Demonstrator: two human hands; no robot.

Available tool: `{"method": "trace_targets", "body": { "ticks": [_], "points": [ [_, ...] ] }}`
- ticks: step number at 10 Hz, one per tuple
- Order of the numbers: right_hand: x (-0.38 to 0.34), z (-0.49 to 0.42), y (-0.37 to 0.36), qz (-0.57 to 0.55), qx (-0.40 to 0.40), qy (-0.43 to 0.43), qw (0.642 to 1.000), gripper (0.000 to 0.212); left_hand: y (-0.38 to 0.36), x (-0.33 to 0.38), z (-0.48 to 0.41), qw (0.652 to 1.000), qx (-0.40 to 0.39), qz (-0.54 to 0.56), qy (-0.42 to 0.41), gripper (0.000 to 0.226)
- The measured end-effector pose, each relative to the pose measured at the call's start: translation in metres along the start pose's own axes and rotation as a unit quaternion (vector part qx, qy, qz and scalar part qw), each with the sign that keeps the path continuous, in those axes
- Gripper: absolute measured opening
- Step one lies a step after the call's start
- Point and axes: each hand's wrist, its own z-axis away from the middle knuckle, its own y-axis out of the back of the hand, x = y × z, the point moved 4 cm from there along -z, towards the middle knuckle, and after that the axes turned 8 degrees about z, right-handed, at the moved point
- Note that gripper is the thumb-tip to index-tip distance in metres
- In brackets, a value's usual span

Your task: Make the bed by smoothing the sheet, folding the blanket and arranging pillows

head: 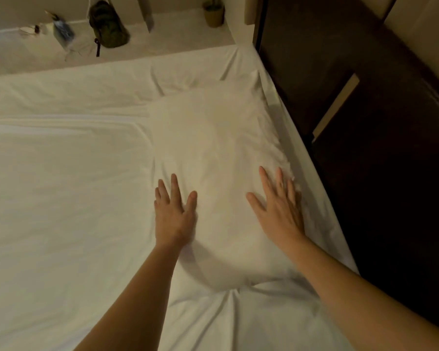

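Both hands lie flat on a white pillow [213, 173], palms down, fingers spread, gripping nothing. The left hand [174, 214] presses the pillow's left edge, its thumb pointing in toward the other hand. The right hand [279, 209] rests near the pillow's right edge, just beside the side of the bed; the cloth is crumpled just beyond its fingertips. The bare middle of the pillow lies between the hands, and most of its length runs on ahead of the fingers.

The sheet [61, 198] spreads wide to the left of the left hand, mostly flat, with a long fold line running across it ahead of that hand. Below the wrists, between the forearms, it bunches into a knot of creases at the pillow's near end. More creases show beyond the pillow's far end.

To the right of the right hand, past the bed edge, stands dark wood panelling [365, 97]. Far ahead of the left hand, beyond the bed, lie a green bag [108, 26] and a blurred blue thing [62, 31], perhaps a packet. Far ahead of the right hand stands a small pot [214, 15].
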Motion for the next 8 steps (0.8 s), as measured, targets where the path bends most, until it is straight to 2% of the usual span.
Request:
{"method": "trace_targets", "body": {
  "ticks": [2,4,6,7,8],
  "points": [
    [0.012,0.004,-0.032,0.024,-0.02,-0.009,0.999,0.069,-0.012,-0.017,0.006,1.0,-0.016,0.002,-0.004,0.073],
    [0.026,0.016,-0.033,0.034,-0.015,-0.022,0.999,0.069,-0.009,-0.025,0.012,0.999,-0.035,-0.018,-0.002,0.073],
    [0.025,0.024,-0.024,0.042,-0.095,-0.059,0.993,0.071,0.005,-0.035,0.024,0.989,-0.06,-0.134,0.0,0.074],
    [0.006,0.021,-0.001,0.044,-0.113,-0.078,0.99,0.072,0.018,-0.021,0.031,0.982,-0.067,-0.176,-0.015,0.077],
    [-0.013,0.023,0.029,0.065,-0.095,-0.067,0.991,0.073,0.035,-0.012,0.038,0.977,-0.074,-0.194,-0.052,0.075]
  ]
}}
